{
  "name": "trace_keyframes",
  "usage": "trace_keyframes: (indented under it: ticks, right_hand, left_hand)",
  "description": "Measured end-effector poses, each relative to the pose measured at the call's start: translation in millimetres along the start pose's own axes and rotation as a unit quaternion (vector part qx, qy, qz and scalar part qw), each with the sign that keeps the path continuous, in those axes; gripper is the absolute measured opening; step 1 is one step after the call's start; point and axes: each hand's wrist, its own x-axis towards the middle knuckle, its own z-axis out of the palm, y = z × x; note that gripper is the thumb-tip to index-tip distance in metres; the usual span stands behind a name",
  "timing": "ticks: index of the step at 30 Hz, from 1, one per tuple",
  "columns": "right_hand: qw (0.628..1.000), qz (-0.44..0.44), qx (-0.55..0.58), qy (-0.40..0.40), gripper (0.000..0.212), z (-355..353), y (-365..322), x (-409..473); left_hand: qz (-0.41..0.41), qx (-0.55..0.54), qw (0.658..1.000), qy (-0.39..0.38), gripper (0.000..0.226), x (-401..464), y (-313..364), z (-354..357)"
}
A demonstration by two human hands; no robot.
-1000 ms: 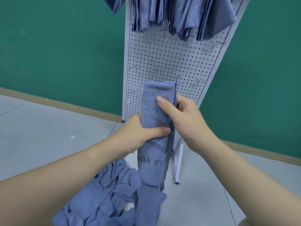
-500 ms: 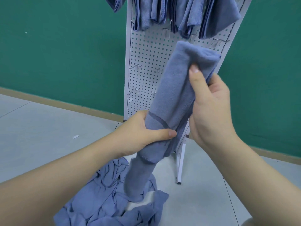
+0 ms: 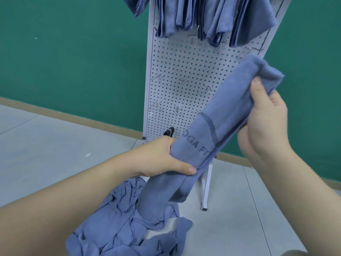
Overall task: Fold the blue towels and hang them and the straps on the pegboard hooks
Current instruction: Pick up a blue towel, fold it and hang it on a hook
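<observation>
A long folded blue towel (image 3: 217, 115) with dark printed letters slants from lower left to upper right in front of the white pegboard (image 3: 184, 67). My left hand (image 3: 162, 157) grips its lower part, thumb across the front. My right hand (image 3: 265, 122) grips its upper folded end, thumb on the fold. The towel's tail hangs down to the heap of blue towels (image 3: 125, 228) on the floor. Several folded blue towels (image 3: 212, 17) hang from the top hooks. A dark strap end (image 3: 169, 133) hangs on a low hook.
Bare metal hooks (image 3: 157, 77) stick out in rows across the middle of the pegboard. Its white leg (image 3: 205, 189) stands on the grey tiled floor. A green wall with a tan skirting runs behind. A small white scrap (image 3: 89, 154) lies on the floor.
My right hand has carried the towel's top end up and to the right, tilting the towel. My left hand slid lower along it, so the printed letters show again.
</observation>
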Motion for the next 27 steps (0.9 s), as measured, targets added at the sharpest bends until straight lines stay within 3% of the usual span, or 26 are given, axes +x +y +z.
trace_keyframes:
  ticks: [5,9,10,13,15,19,21,24,27]
  right_hand:
    - [0.998,0.007,0.025,0.056,0.013,-10.3,-7.2,11.9]
    - [0.999,-0.017,-0.004,0.033,0.014,-8.0,-2.4,6.1]
    - [0.999,-0.030,-0.018,0.026,0.014,-6.6,-1.4,4.5]
    - [0.995,-0.061,-0.078,-0.022,0.012,-3.7,6.2,-3.2]
    - [0.983,-0.072,-0.151,-0.076,0.013,-1.1,13.9,-13.6]
    - [0.948,-0.083,-0.228,-0.208,0.014,9.1,25.0,-39.6]
    - [0.938,-0.070,-0.233,-0.249,0.019,13.7,29.3,-46.2]
    - [0.935,-0.055,-0.231,-0.262,0.022,16.0,29.8,-41.9]
    - [0.948,-0.053,-0.228,-0.216,0.018,10.0,26.3,-24.1]
  left_hand:
    - [-0.002,0.039,0.998,0.041,0.054,1.7,-9.0,-2.9]
    - [-0.027,0.066,0.997,0.007,0.022,0.4,-17.0,-8.6]
    - [-0.029,0.056,0.998,-0.011,0.023,-1.2,-17.8,-9.7]
    - [-0.021,0.020,1.000,-0.007,0.062,-2.3,-17.2,-13.2]
    - [-0.003,-0.009,1.000,0.013,0.069,-1.1,-14.1,-14.5]
    - [0.038,-0.026,0.998,0.037,0.037,0.5,-7.0,-7.3]
    - [0.044,-0.037,0.996,0.070,0.033,0.8,-4.6,-0.9]
    - [0.052,-0.066,0.991,0.104,0.039,3.7,-3.4,4.2]
    - [0.040,-0.080,0.988,0.126,0.044,6.7,-3.5,0.7]
